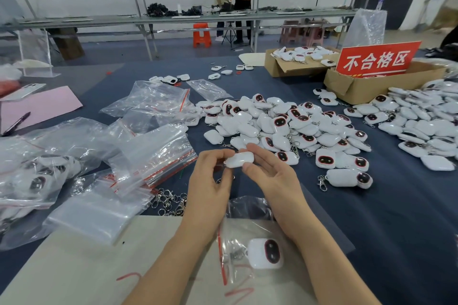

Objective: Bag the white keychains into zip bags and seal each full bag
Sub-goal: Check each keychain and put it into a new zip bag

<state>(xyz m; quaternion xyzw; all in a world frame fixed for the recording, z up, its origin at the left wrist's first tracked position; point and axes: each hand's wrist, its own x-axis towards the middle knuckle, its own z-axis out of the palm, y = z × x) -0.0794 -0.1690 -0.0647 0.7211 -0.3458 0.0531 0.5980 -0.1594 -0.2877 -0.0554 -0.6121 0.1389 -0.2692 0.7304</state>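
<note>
Both hands hold one white keychain [240, 159] above the table's middle. My left hand [209, 181] pinches its left end with curled fingers, and my right hand [270, 168] holds its right end between thumb and fingers. Below my wrists lies a clear zip bag [238, 250] with a red seal, one white keychain with a dark face [266, 252] inside it. A big heap of white keychains [285, 126] covers the cloth beyond my hands. Empty zip bags [153, 153] are stacked to the left.
Filled bags [37, 181] lie at the far left. Loose metal clasps [171, 202] sit by the stack. More keychains [426, 126] pile at the right, beside cardboard boxes [371, 86] with a red sign [376, 59]. A beige board [99, 262] lies at the near edge. Two people stand at a far bench.
</note>
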